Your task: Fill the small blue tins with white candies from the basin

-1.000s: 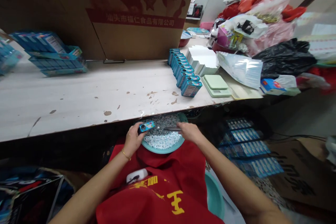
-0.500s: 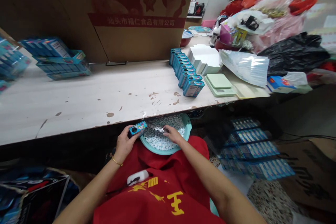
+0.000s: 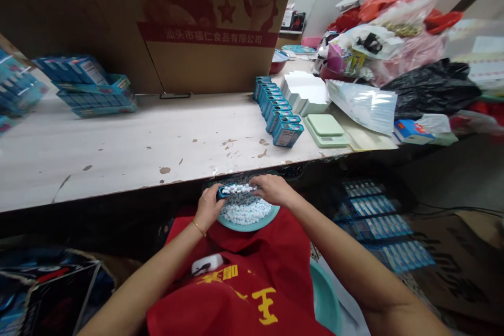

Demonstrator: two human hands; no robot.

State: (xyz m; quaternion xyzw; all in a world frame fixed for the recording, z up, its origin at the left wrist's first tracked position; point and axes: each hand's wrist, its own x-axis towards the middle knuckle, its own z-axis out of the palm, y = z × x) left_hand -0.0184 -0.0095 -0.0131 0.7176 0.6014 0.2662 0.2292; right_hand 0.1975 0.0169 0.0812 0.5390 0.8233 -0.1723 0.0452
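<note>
A teal bowl (image 3: 248, 226) heaped with small white tablets rests on my lap, just under the table's front edge. Over it I hold a small blue tin (image 3: 235, 189), lying open and heaped with white tablets. My left hand (image 3: 208, 206) grips its left end with fingers closed. My right hand (image 3: 271, 189) is closed on its right end, fingertips against the tablets. A row of several shut blue tins (image 3: 277, 110) stands on the white table (image 3: 137, 142) at the right.
A big cardboard box (image 3: 189, 16) stands at the table's back. Stacked blue cartons (image 3: 88, 86) lie at left, a green scale (image 3: 326, 129), white boxes (image 3: 305, 89) and plastic bags (image 3: 394, 37) at right. Trays of blue packs (image 3: 374, 226) sit on the floor.
The tin has moved from beside the bowl's left rim to over the bowl, turned open side up and full of tablets. My right hand has come up from the tablets to its right end.
</note>
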